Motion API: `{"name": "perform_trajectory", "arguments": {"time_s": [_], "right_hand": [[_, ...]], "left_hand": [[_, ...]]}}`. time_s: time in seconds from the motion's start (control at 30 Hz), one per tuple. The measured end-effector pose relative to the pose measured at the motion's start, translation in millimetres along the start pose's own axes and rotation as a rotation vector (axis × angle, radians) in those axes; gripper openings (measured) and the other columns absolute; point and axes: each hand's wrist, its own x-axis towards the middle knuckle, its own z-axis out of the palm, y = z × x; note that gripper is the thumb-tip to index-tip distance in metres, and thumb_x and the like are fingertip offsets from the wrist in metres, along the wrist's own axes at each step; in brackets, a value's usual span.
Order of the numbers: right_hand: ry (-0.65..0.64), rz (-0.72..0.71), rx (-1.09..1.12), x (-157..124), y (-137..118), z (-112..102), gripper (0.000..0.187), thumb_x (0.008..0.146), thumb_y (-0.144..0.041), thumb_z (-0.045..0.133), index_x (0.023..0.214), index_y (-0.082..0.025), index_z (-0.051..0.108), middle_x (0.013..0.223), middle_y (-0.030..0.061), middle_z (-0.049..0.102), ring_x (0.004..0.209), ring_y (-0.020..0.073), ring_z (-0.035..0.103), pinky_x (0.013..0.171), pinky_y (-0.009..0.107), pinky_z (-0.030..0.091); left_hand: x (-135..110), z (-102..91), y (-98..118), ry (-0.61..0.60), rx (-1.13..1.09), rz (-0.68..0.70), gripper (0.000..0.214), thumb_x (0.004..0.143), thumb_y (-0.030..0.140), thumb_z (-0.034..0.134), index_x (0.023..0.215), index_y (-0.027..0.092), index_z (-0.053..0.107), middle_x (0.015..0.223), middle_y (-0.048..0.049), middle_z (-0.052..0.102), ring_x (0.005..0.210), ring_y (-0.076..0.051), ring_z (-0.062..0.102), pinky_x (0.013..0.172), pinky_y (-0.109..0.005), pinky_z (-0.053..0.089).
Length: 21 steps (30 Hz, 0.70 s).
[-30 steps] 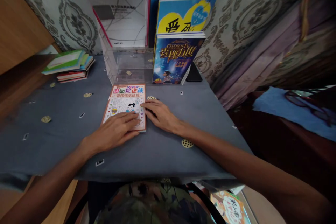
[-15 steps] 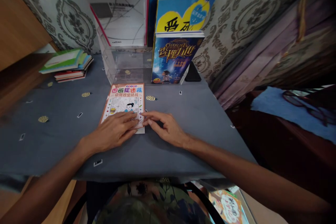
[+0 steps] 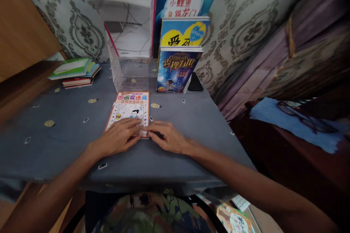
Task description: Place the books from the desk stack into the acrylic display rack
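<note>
Grey tablecloth [image 3: 191, 123]: left hand [image 3: 120, 138], right hand [image 3: 168, 138] touch book [image 3: 128, 107], seemingly "捉迷藏".

Soft, even light on the grey tablecloth [image 3: 62, 145]; my left hand [image 3: 120, 139] and right hand [image 3: 169, 139] cast faint shadows. From one to four o'clock the curtain [image 3: 273, 43] smears with blur; corners bend and darken.

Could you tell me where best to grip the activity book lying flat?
Probably the near right corner, from the right: the activity book lies flat on the cloth, the left hand covers its near end, and the right hand touches that edge.
</note>
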Motion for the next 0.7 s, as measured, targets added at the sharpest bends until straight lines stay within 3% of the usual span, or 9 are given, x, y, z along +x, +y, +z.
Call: {"name": "perform_trajectory", "arguments": {"time_s": [0.2, 0.43, 0.57, 0.7], "right_hand": [[-0.007, -0.072, -0.084, 0.4, -1.9, 0.7, 0.023, 0.096, -0.019, 0.051, 0.106, -0.015, 0.071, 0.094, 0.0097, 0.075, 0.087, 0.0184, 0.068, 0.082, 0.033, 0.056], [-0.028, -0.195, -0.136, -0.5, -7.4, -1.3, 0.022, 0.096, -0.019, 0.05, 0.101, -0.015, 0.071, 0.091, 0.0093, 0.076, 0.088, 0.0188, 0.068, 0.085, 0.032, 0.054], [-0.045, -0.205, -0.141, -1.0, -9.8, -3.7, 0.021, 0.095, -0.017, 0.05, 0.093, -0.015, 0.07, 0.082, 0.0075, 0.073, 0.081, 0.018, 0.066, 0.081, 0.03, 0.054], [-0.078, -0.198, -0.138, -0.3, -10.6, -6.4, 0.021, 0.095, -0.018, 0.048, 0.09, -0.017, 0.068, 0.08, 0.0064, 0.072, 0.081, 0.0174, 0.065, 0.077, 0.028, 0.053]], "left_hand": [[-0.6, 6.0, 2.7, 0.084, -0.019, -0.021, 0.03, 0.099, 0.029, 0.049, 0.123, 0.018, 0.064, 0.128, -0.0106, 0.067, 0.12, -0.025, 0.061, 0.103, -0.045, 0.049], [8.1, 1.6, -3.1, 0.015, -0.063, -0.042, 0.033, 0.1, 0.03, 0.048, 0.13, 0.024, 0.06, 0.134, -0.0089, 0.062, 0.125, -0.026, 0.056, 0.104, -0.044, 0.045], [30.1, 6.2, -18.1, -0.069, -0.057, -0.083, 0.039, 0.102, 0.033, 0.043, 0.139, 0.025, 0.054, 0.141, -0.01, 0.058, 0.13, -0.026, 0.054, 0.106, -0.044, 0.043], [66.2, 15.1, -40.2, -0.072, -0.008, -0.132, 0.044, 0.103, 0.038, 0.04, 0.142, 0.021, 0.051, 0.146, -0.0132, 0.055, 0.134, -0.028, 0.05, 0.11, -0.048, 0.039]]}}
